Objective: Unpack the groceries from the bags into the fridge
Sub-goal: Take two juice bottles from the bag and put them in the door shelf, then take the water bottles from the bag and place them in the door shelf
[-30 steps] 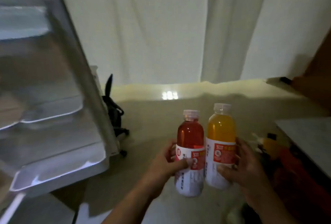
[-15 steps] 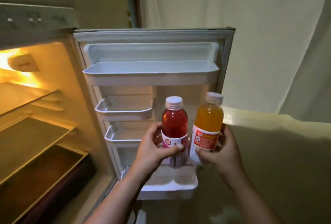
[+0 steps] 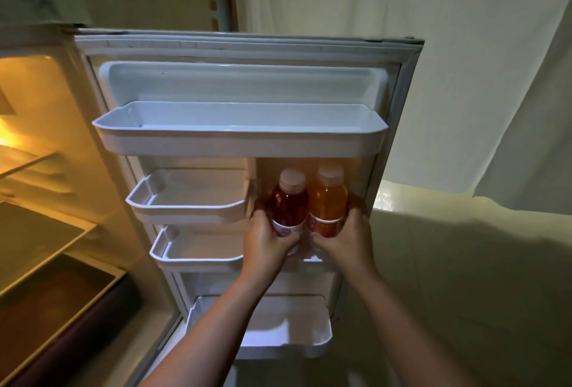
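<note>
Red bottle [image 3: 289, 204] and orange bottle [image 3: 328, 200], both upright and capped, side by side and touching or nearly so, inside the tall right-hand bay of the open fridge door [image 3: 247, 49]. The left hand [image 3: 266, 242] grips the red bottle low on its label, fingers curled round it; the right hand [image 3: 348, 239] grips the orange bottle the same way. The bottle bases are hidden behind the hands, so whether they stand on a ledge cannot be told.

Edges: the caps sit just below the underside of the wide top bin [image 3: 241, 142], with a narrow gap of free room above them. To the left, the red bottle is close beside the right end of the upper small bin [image 3: 185, 204]; the left hand's fingers lie near that end. To the right, the orange bottle and the right hand's fingers are near the door's right inner wall. Below the hands, the lower small bin [image 3: 198, 255] lies at left, and the bottom bin [image 3: 288, 334] spans the door's foot under both forearms.

Surroundings: the lit fridge interior [image 3: 37, 145] with its shelves [image 3: 40, 231] stands at left of the door's hinge edge. A pale curtain [image 3: 433, 76] hangs behind and right of the door, above the floor [image 3: 464, 278].
</note>
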